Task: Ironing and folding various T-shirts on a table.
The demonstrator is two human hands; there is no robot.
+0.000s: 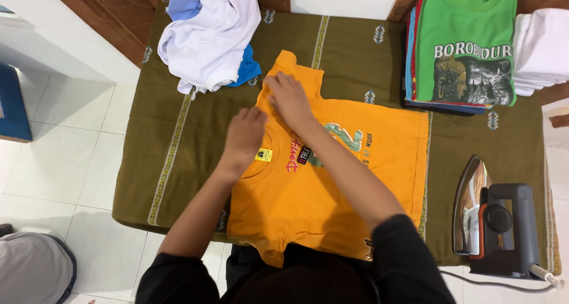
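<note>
Head view: both hands' fingers [278, 86] press flat on soft orange cotton shirt [332, 191].

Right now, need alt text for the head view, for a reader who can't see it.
Both hands, left hand and right hand, press on an orange T-shirt spread flat over an olive-green cloth. An iron stands upright at the right edge; a stack of folded shirts with a green one on top and a loose pile of white and blue clothes lie at the far side.

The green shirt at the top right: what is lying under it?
The green shirt tops a stack of folded shirts; only their blue and red edges show. How many there are, and their fronts, stays covered.
</note>
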